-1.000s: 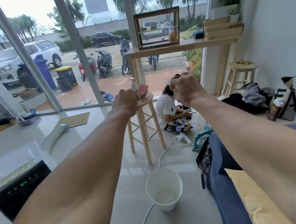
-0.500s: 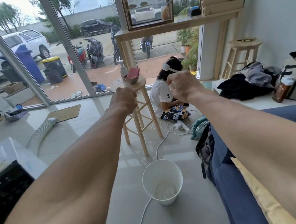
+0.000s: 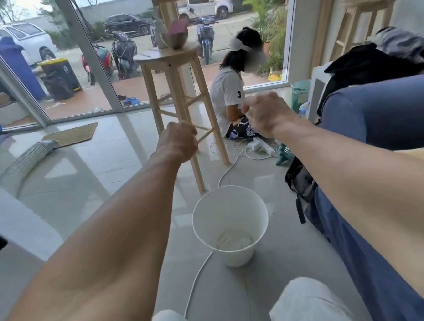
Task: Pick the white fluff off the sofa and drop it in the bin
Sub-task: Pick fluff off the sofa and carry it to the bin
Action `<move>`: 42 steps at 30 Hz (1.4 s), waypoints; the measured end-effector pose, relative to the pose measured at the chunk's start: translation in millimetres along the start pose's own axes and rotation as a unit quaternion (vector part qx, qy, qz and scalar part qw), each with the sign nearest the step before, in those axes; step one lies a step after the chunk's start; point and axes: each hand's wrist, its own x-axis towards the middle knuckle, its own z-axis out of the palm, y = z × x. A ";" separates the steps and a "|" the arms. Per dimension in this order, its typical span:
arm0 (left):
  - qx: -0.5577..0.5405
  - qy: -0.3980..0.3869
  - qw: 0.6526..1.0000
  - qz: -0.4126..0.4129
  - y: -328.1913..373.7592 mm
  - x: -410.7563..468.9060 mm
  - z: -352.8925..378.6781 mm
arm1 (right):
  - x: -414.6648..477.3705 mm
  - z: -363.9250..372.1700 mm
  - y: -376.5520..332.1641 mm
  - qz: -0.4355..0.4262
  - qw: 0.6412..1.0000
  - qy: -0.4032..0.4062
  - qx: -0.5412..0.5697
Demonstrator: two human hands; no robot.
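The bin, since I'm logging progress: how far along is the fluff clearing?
Done: some white fluff lies in the bin. In hand: the left hand and right hand are curled, held out mid-air; whether either holds fluff is hidden. Left: no fluff shows on the visible sofa; a drop may remain.

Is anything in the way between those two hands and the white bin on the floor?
Nothing visible. The bin sits open below the left hand and right hand; the wooden stool stands beyond it.

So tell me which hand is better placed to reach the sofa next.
Probably right: the right hand is nearer the blue sofa, on that side; the left hand is further off.
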 end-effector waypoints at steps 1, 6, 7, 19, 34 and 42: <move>0.001 -0.005 1.000 0.006 -10.9 -6.5 23.1 | -8.2 25.6 6.4 0.000 1.000 -0.004 -0.004; 0.005 -0.014 1.000 0.011 -45.2 -15.5 81.1 | -21.0 89.5 25.2 0.010 1.000 -0.005 0.000; 0.005 -0.010 1.000 0.011 -49.5 -15.7 88.7 | -22.7 99.3 27.8 0.009 1.000 -0.006 0.001; 0.045 -0.062 0.996 -0.032 -85.5 -37.6 166.6 | -48.9 241.2 43.9 0.043 0.990 -0.125 0.050; 0.005 -0.095 0.989 -0.115 -144.6 -72.2 234.8 | -79.5 337.4 60.1 0.044 0.968 -0.227 0.097; -0.005 -0.103 0.991 -0.086 -134.3 -58.3 258.6 | -99.1 342.6 94.0 0.092 0.972 -0.214 -0.020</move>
